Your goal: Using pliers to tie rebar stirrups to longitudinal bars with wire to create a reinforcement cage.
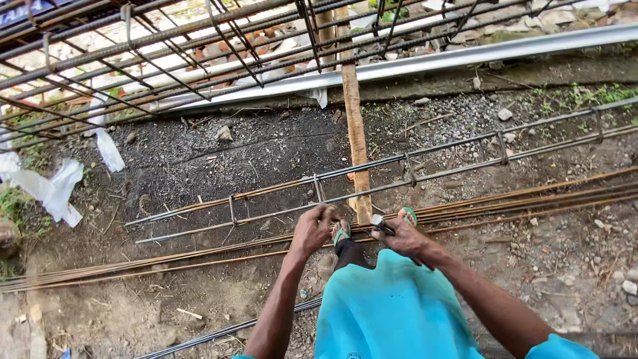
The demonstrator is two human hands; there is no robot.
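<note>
My left hand (314,228) is closed around a steel rebar (199,231) of a long bar cage lying on the dirt. Square stirrups (319,188) ring the two upper bars of the cage. My right hand (404,238) grips a small metal tying tool (382,224) just right of a wooden plank (355,126). My feet in green sandals (341,231) stand on the rusty bars between both hands. A turquoise shirt fills the bottom middle.
A bundle of rusty bars (545,199) runs left to right across the ground. A finished rebar cage (133,60) hangs at upper left above a metal channel (465,56). White plastic scraps (46,186) lie at left; gravel at right.
</note>
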